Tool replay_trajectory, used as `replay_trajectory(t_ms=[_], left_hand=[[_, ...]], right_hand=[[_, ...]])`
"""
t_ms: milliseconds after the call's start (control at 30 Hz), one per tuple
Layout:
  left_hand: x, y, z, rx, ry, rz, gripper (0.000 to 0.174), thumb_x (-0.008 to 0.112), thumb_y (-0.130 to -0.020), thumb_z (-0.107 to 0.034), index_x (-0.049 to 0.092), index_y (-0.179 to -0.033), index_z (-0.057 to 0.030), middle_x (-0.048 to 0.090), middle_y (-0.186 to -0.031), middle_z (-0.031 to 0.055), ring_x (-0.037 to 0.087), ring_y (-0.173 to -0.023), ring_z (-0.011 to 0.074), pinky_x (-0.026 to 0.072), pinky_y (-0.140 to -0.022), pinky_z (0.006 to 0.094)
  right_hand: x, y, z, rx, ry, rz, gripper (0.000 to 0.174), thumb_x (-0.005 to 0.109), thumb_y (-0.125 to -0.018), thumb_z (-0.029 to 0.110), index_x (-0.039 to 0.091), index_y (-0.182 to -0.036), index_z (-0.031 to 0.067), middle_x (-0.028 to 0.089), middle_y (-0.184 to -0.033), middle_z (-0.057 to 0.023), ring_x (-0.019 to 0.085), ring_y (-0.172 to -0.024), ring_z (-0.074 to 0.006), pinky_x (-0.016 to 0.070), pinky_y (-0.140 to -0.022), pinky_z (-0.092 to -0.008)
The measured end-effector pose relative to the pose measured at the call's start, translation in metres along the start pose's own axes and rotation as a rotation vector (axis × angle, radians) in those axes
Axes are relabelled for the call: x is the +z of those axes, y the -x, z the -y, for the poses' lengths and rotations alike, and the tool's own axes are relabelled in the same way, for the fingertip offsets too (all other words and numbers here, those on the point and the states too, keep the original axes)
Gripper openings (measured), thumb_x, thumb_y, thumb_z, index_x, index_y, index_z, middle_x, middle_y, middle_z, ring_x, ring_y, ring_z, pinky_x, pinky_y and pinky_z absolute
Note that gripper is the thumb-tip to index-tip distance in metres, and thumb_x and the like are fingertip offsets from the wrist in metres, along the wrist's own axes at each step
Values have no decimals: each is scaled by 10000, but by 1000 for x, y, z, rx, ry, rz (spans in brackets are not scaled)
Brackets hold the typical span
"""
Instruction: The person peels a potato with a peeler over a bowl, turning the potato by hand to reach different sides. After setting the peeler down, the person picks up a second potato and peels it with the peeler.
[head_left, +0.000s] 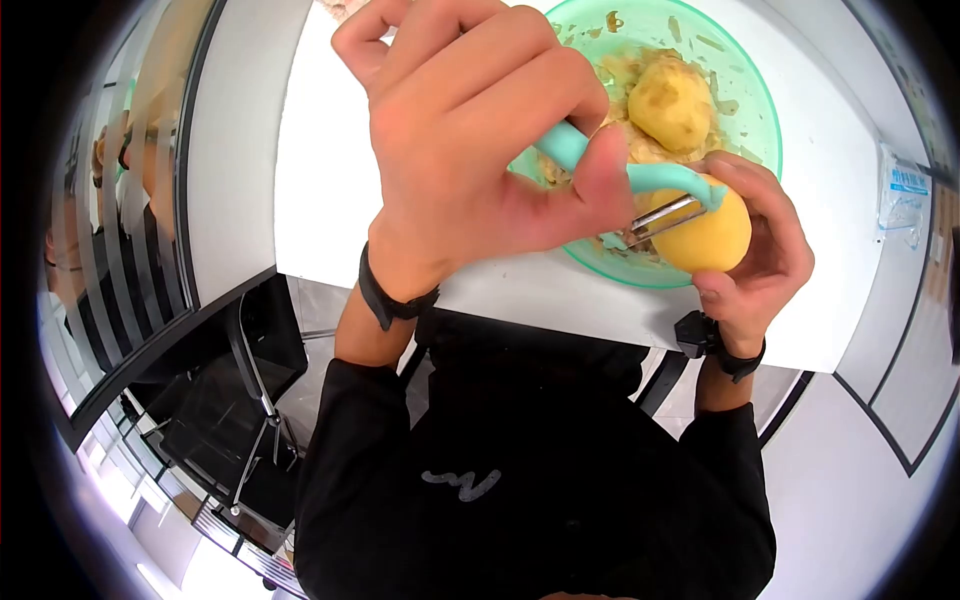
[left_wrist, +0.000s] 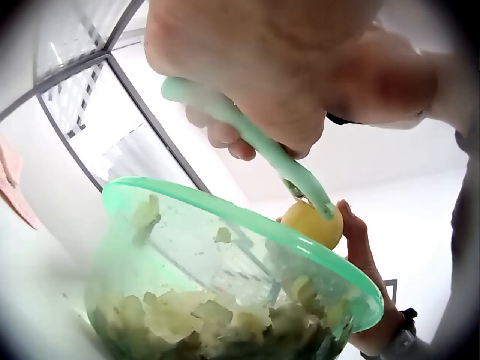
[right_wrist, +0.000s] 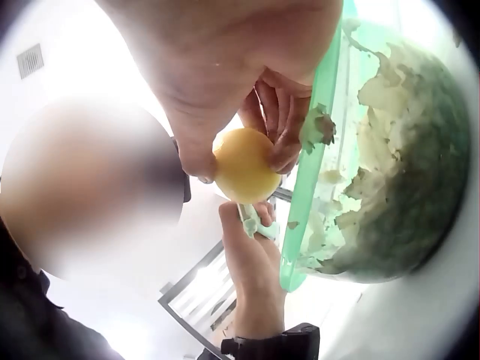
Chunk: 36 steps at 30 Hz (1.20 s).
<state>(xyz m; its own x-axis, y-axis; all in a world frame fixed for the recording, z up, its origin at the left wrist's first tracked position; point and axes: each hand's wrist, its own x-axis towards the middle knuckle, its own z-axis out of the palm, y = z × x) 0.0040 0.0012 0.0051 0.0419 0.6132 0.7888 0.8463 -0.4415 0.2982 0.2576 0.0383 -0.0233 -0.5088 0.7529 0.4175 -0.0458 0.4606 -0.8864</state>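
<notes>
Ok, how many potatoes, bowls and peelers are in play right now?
Green bowl: 1
Peeler: 1, in the left hand
Potatoes: 2, held potato in the right hand, other potato in the bowl
Total: 4

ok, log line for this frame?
left hand grips peeler, blade on potato | right hand holds potato at green bowl edge | in bowl: peelings, second potato

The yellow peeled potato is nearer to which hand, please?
Right. The right hand holds the potato; the left hand, beside it, grips a turquoise peeler whose blade touches it.
</notes>
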Motion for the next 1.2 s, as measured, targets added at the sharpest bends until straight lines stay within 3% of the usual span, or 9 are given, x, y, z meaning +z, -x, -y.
replay_trajectory(t_ms=[333, 433, 500, 567, 633, 733, 900, 1100, 1200], left_hand=[[4, 1, 4, -78, -43, 51, 87, 669, -617, -109, 637, -695, -131, 581, -672, -25, 567, -754, 192, 322, -850, 331], [-1, 0, 0, -48, 17, 33, 90, 676, -608, -127, 635, -685, -149, 575, -672, -27, 556, -747, 192, 310, -837, 339], [-1, -2, -6, 66, -48, 10, 95, 682, -596, -149, 632, -676, -159, 569, -669, -29, 552, -747, 191, 300, -825, 345], [1, -3, -13, 43, -34, -16, 98, 688, -589, -170, 628, -667, -165, 563, -665, -30, 551, -748, 190, 292, -818, 348], [5, 2, -19, -118, 62, -42, 103, 692, -586, -192, 625, -659, -167, 558, -659, -30, 551, -749, 190, 285, -815, 350], [-5, -10, -7, 128, -44, 83, 94, 692, -614, -217, 624, -654, -167, 551, -652, -29, 548, -744, 189, 281, -818, 351], [-1, 0, -4, 27, -60, 32, 93, 682, -644, -223, 626, -668, -153, 550, -653, -26, 546, -739, 192, 295, -829, 345], [1, 1, 4, -5, -4, 30, 87, 691, -627, -124, 636, -695, -134, 573, -673, -34, 556, -748, 183, 306, -833, 343], [4, 1, 3, -47, -48, 112, 106, 700, -626, -82, 639, -699, -131, 593, -684, -50, 561, -760, 171, 313, -838, 344]], right_hand=[[2, 1, 1, -1, 78, -41, 668, 907, -687, 162, 652, -1252, -85, 691, -1213, -207, 665, -1147, -308, 557, -987, -407], [6, -2, 0, -65, 113, -32, 650, 912, -665, 92, 663, -1243, -70, 702, -1209, -181, 669, -1141, -296, 555, -986, -396], [7, -2, 3, -42, 140, -22, 650, 918, -647, 59, 671, -1235, -63, 706, -1206, -172, 670, -1138, -288, 556, -978, -387], [9, -4, 6, -31, 146, -27, 640, 931, -631, 49, 688, -1214, -54, 708, -1196, -167, 677, -1116, -278, 566, -946, -373], [8, -4, 8, -15, 154, -23, 632, 933, -630, 52, 693, -1206, -52, 709, -1188, -162, 683, -1103, -275, 570, -933, -367], [9, -4, 8, -8, 155, -27, 621, 934, -622, 50, 703, -1189, -53, 707, -1169, -165, 690, -1083, -269, 576, -909, -354], [6, -5, 7, -18, 108, -5, 628, 925, -612, 65, 705, -1186, -58, 704, -1168, -185, 687, -1082, -278, 572, -916, -357], [3, -6, 7, -94, 110, 51, 626, 928, -619, 106, 704, -1176, -71, 704, -1172, -197, 694, -1074, -292, 570, -929, -368], [4, -4, 6, -87, 100, 59, 669, 941, -615, 105, 681, -1207, -67, 707, -1166, -192, 701, -1068, -288, 573, -926, -370]])
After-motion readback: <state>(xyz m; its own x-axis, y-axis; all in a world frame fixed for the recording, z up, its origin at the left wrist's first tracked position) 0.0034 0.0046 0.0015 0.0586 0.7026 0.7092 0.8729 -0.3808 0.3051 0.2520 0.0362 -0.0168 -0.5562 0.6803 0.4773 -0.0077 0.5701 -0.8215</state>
